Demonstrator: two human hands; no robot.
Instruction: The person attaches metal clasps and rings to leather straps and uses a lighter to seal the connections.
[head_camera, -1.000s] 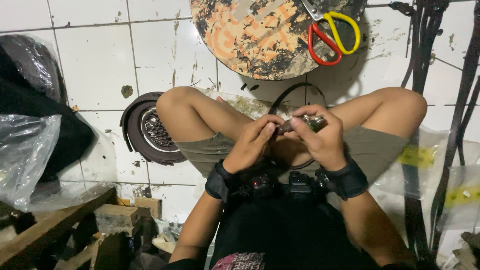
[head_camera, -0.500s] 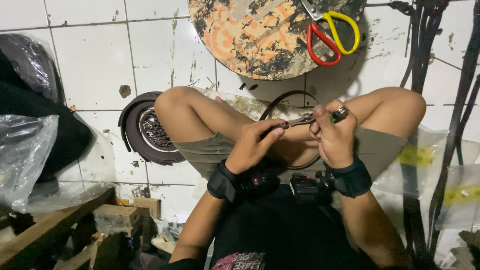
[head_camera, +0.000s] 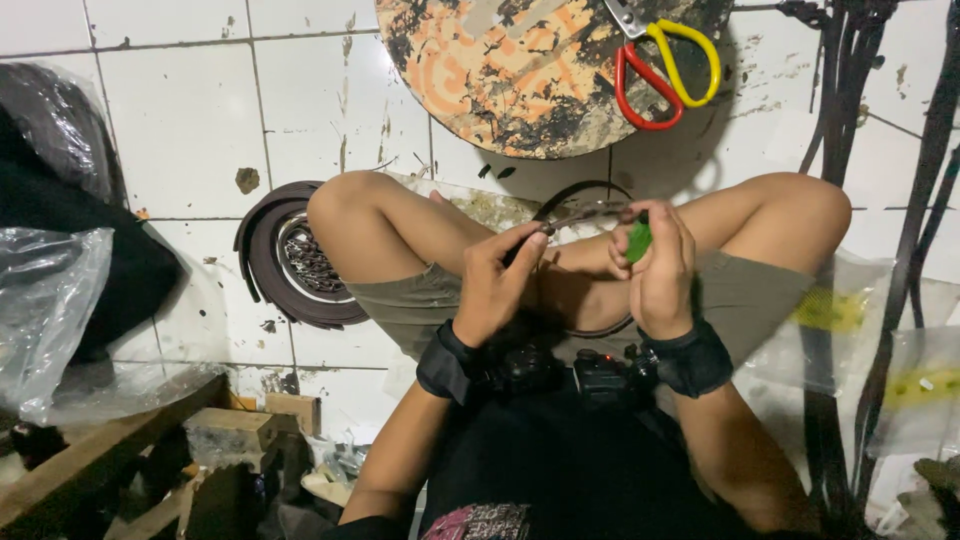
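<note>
- While we sit cross-legged on the white tiled floor (head_camera: 180, 130), both hands meet over our lap, between the knees.
- Our left hand (head_camera: 497, 285) has its fingers curled narrow, thumb and forefinger pinched on the near end of a thin metal piece (head_camera: 578, 216) that runs rightward toward the other hand.
- Our right hand (head_camera: 660, 265) is closed around a small green object (head_camera: 638, 240); only a sliver of green shows between the fingers, and we cannot tell its shape.
- We cannot tell whether the metal piece and the green object touch, since the fingers hide that spot.
- A black strap (head_camera: 690, 358) wraps each wrist, with small black devices between them.
- Far from us lies a round board (head_camera: 500, 75), orange and black-stained, with scissors (head_camera: 665, 70) resting on its right part, one handle red and one yellow.
- To the left, just beside our knee, sits a dark round ring with a metal centre (head_camera: 295, 260).
- Further left lie clear plastic bags (head_camera: 50, 310), and wooden blocks (head_camera: 225, 430) sit near the lower left.
</note>
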